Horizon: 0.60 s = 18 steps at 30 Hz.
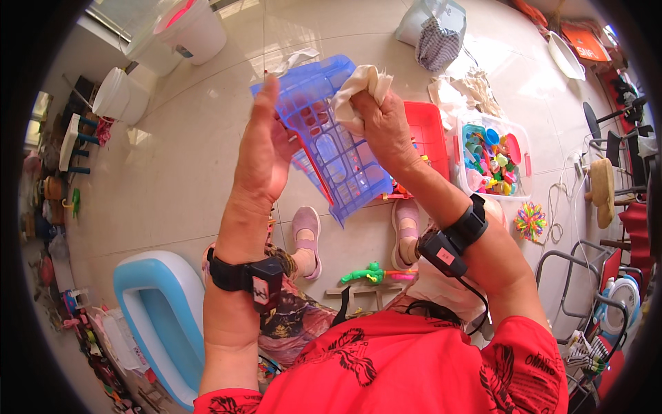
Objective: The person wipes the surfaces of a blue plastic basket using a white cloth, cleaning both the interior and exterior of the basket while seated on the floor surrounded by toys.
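A blue translucent plastic basket (336, 160) with a grid wall and a red edge is tilted up before me, above the tiled floor. My left hand (266, 150) is at its left side, thumb raised, the other fingers partly hidden behind the basket; whether they grip it cannot be told. My right hand (385, 124) is closed on a crumpled cream cloth (357, 95) against the basket's upper right part. Behind my right forearm stands a red plastic bin (426, 129) with small coloured toys inside. To its right is a clear plastic box (522, 139) holding many toy pieces.
Cream cloths (460, 93) lie beyond the box. White buckets (196, 31) stand at the upper left. A blue and white inflatable tub (129, 279) lies at the lower left. A green toy (370, 272) and a coloured toy ball (530, 221) rest near my feet; chairs and cables line the right side.
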Each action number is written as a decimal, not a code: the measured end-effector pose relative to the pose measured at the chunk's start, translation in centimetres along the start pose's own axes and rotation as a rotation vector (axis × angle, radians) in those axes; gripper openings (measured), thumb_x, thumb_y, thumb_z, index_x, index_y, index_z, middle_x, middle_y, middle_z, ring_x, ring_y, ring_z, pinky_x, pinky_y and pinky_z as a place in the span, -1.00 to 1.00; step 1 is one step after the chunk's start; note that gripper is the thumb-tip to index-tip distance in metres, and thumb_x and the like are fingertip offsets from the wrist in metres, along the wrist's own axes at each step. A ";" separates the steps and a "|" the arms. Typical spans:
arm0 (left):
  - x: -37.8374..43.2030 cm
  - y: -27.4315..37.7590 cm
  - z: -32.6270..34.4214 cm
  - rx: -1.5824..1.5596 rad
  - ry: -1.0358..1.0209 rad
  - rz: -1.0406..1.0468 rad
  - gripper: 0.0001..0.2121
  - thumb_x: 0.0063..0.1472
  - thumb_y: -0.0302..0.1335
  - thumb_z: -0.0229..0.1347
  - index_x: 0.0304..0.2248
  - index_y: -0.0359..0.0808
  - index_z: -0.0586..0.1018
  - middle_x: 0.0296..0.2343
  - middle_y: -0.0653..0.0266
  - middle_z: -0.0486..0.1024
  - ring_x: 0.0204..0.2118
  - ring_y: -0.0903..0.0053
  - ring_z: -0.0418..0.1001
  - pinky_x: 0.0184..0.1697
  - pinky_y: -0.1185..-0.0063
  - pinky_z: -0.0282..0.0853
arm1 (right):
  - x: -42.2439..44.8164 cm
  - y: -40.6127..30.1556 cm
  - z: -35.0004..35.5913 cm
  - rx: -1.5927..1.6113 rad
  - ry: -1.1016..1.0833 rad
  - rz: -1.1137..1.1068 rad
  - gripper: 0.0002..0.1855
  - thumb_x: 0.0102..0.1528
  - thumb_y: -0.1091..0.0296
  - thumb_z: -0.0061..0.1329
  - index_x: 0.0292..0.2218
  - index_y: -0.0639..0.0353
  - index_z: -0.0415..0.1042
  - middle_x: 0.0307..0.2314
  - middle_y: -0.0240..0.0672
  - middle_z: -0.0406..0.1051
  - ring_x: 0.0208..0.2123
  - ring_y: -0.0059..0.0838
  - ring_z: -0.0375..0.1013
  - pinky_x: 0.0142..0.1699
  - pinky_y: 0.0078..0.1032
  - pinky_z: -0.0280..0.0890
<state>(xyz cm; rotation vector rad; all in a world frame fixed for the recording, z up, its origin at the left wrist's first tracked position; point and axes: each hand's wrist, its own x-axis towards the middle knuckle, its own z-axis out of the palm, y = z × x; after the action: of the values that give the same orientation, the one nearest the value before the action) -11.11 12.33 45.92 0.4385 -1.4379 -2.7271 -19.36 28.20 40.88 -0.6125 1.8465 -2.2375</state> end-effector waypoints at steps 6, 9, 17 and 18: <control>0.4 -1.2 -1.0 -0.238 0.159 -0.004 -0.63 0.15 -0.36 0.08 -0.07 -0.33 0.41 -0.19 0.08 0.50 -0.12 0.26 0.45 -0.06 0.33 0.38 | -0.6 0.7 0.0 -0.288 -0.070 -0.083 -0.85 0.20 0.40 -0.11 -0.24 0.29 0.37 -0.50 -0.31 0.44 -0.43 -0.48 0.44 -0.32 -0.50 0.32; 0.6 -1.7 -0.8 -0.213 0.152 0.043 -0.65 0.15 -0.40 0.06 -0.08 -0.35 0.42 -0.18 0.06 0.50 -0.14 0.25 0.46 -0.05 0.32 0.38 | -0.9 0.7 -0.1 -0.360 0.018 -0.087 -0.84 0.18 0.40 -0.08 -0.23 0.28 0.37 -0.46 -0.29 0.46 -0.41 -0.46 0.46 -0.29 -0.48 0.34; 0.5 -2.8 0.2 -0.035 0.171 0.209 -0.72 0.20 -0.40 0.02 -0.15 -0.40 0.47 -0.26 0.19 0.52 -0.24 0.45 0.51 -0.14 0.46 0.43 | -0.2 0.5 1.0 -0.467 0.126 -0.206 -0.84 0.11 0.49 -0.02 -0.23 0.27 0.42 -0.44 -0.34 0.46 -0.39 -0.53 0.46 -0.28 -0.55 0.36; 0.4 -3.0 0.1 -0.005 0.174 0.230 -0.70 0.21 -0.40 0.02 -0.12 -0.40 0.46 -0.24 0.18 0.52 -0.23 0.45 0.50 -0.13 0.46 0.41 | 0.1 0.3 0.8 -0.350 0.027 -0.178 -0.86 0.10 0.48 0.00 -0.26 0.27 0.44 -0.46 -0.36 0.46 -0.40 -0.55 0.45 -0.29 -0.56 0.35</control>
<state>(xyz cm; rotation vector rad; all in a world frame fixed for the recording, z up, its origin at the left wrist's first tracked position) -11.21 14.09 43.44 0.4653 -1.3457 -2.4478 -19.13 27.37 40.73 -0.8359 2.3037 -2.0413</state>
